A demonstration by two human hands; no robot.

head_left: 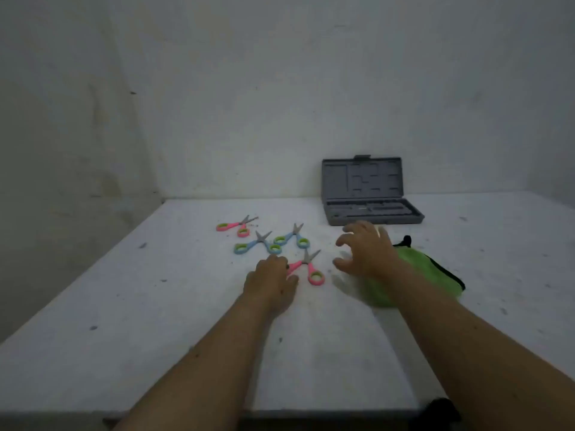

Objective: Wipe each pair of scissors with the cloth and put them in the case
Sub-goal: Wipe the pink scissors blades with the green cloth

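While the left hand (270,283) touches the nearest pink scissors (306,269), right hand (367,248) spread above.

We look through a single head-worn wide-angle camera, facing forward and down across a white table (155,321) toward the corner where two walls meet. Our left hand (270,283) and right hand (365,248) reach in from the bottom edge, close to the lens; an open grey case (370,194) sits farthest off.
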